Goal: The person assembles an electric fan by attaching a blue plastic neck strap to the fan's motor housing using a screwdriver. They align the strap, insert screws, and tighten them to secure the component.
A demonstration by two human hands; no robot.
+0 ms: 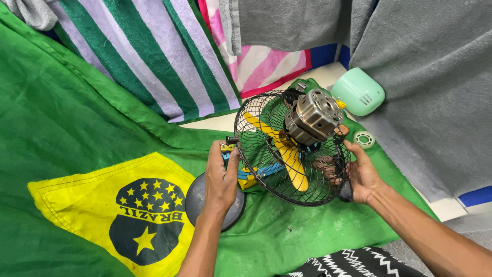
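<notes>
Both hands clasp the black fan cage [266,169] — left hand [221,179] at nine o'clock, right hand [361,174] at three — bare motor [313,117] on top.

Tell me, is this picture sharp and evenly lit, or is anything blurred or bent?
Head view: light is bright and even, shadows soft; the black wire fan cage and both hands, left and right, look sharp; the metal motor shows mild glare; edges bow slightly, as with a wide lens.

Bright, even light; sharp; edge distortion
</notes>
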